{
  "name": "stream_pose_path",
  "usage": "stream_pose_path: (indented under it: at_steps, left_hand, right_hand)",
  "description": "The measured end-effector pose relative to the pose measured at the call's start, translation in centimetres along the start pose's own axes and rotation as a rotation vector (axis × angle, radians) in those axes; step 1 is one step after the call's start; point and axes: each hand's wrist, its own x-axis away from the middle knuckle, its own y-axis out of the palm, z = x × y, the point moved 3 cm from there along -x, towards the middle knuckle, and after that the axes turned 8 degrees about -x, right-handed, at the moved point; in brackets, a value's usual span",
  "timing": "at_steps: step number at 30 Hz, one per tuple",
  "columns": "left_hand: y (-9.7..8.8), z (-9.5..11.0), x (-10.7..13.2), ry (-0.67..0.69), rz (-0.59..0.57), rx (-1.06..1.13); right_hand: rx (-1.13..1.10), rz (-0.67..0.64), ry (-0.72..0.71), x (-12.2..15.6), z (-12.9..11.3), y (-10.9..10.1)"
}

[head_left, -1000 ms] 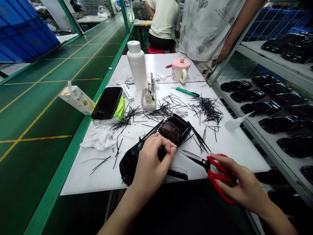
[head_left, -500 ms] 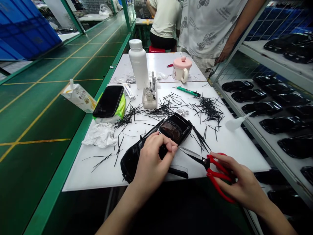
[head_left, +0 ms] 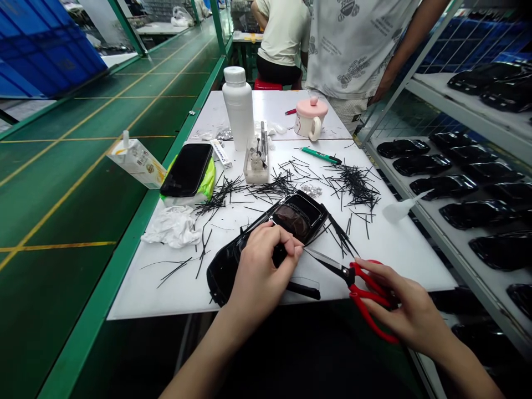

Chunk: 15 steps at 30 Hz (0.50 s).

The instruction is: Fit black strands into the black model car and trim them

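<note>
A glossy black model car lies at a slant on the white work surface. Over its near side is my left hand, thumb and fingertips pinched together; what they pinch is too small to make out. My right hand grips red-handled scissors, its fingers at the handle loops. The scissors' blades are parted slightly, and their tips point left, close to my left fingertips. Beyond the car lie many thin black strips. A black part with a clear edge rests by the table's near edge.
A white bottle, a small clear tray, a lidded mug and a green cutter pen stand or lie farther back. A phone and crumpled tissue are left. Shelves of black cars stand right. A person stands beyond.
Almost nothing differs. The view has shifted very slightly; both hands, the scissors and the car keep nearly the same positions.
</note>
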Motion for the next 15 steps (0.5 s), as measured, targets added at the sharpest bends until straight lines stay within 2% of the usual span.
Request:
stream_pose_path:
  at_steps: [3,6,8,11,13,15]
  left_hand:
    - [0.0,0.0,0.0,0.004,-0.006,-0.005]
    - [-0.1,0.1,0.0,0.007,-0.008,-0.008]
    - [-0.1,0.1,0.0,0.011,-0.011,-0.006]
    - [-0.1,0.1,0.0,0.01,-0.012,0.004]
    - [-0.2,-0.1,0.0,0.002,-0.013,0.015]
    - [-0.4,-0.3,0.0,-0.003,-0.016,0.025]
  right_hand:
    - [0.042,-0.026,-0.047,0.3,0.1,0.2]
    - [0.039,0.033,-0.035,0.5,0.0,-0.1]
    - [0.037,0.139,0.046,0.5,0.2,-1.4]
    - [0.117,0.268,0.155,0.1,1.2,-4.5]
    - [0.248,0.254,0.173,-0.5,1.9,-6.1]
    - [0.37,0.181,0.156,-1.2,2.3,-6.8]
